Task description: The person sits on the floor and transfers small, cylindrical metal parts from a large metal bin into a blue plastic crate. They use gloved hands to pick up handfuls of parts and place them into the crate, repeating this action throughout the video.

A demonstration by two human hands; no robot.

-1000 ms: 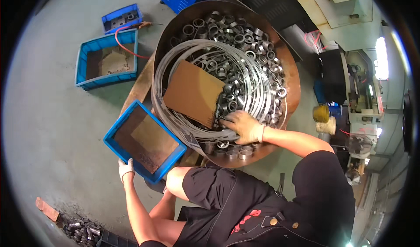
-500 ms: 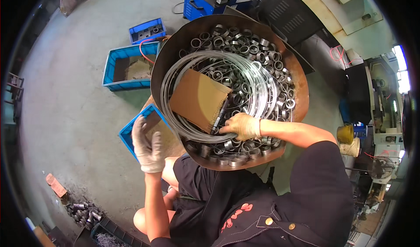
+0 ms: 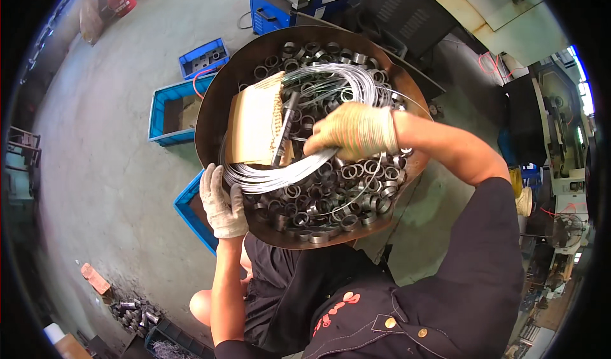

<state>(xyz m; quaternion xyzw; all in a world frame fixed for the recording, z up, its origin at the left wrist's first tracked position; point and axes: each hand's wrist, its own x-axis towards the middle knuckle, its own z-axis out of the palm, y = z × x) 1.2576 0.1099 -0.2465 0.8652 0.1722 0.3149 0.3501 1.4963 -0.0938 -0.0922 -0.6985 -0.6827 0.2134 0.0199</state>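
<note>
A big round rusty pan [image 3: 213, 114] holds several steel rings [image 3: 318, 200], a coil of grey wire [image 3: 286, 171] and a piece of brown cardboard [image 3: 254, 126]. My right hand [image 3: 353, 130], in a yellowish glove, grips the wire coil near its right side and lifts it with the cardboard tilted up. A dark metal rod [image 3: 283, 126] lies against the cardboard. My left hand [image 3: 221, 203], in a white glove, rests on the pan's near left rim, fingers spread, next to a blue tray [image 3: 191, 216].
Two more blue trays [image 3: 167, 114] [image 3: 202, 56] sit on the concrete floor to the left. A blue machine [image 3: 280, 2] stands behind the pan. Loose metal parts [image 3: 130, 311] lie at lower left. Machinery fills the right side.
My left hand let go of the blue tray and moved to the pan's rim. My right hand lifted the wire coil, tipping the cardboard upright.
</note>
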